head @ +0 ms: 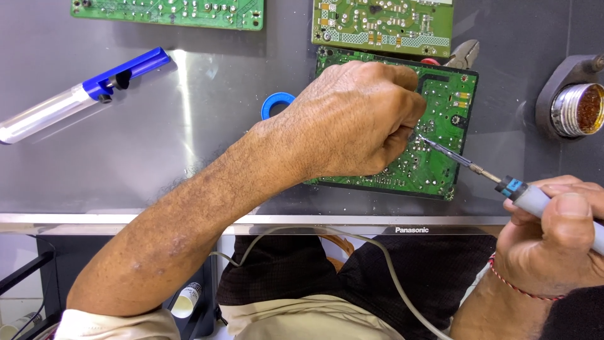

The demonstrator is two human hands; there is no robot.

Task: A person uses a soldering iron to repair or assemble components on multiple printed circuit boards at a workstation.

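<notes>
My left hand [352, 119] lies fisted on a green circuit board [448, 113] with its solder side up, and it covers the board's left half. The fingertips are pinched together at the board's middle; anything between them is hidden. My right hand [560, 245] grips a grey-handled soldering iron [535, 198] at the lower right. The iron's thin tip [425, 141] reaches up-left and meets the board right beside my left fingertips.
A blue and clear desoldering pump [82, 94] lies at the left. A blue spool [275, 102] sits by my left wrist. Two more green boards [170, 12] [384, 25] lie at the back, with cutters [464, 53] and a brass-wool tip cleaner [579, 108] at the right. The grey surface ends at an edge [126, 221] near me.
</notes>
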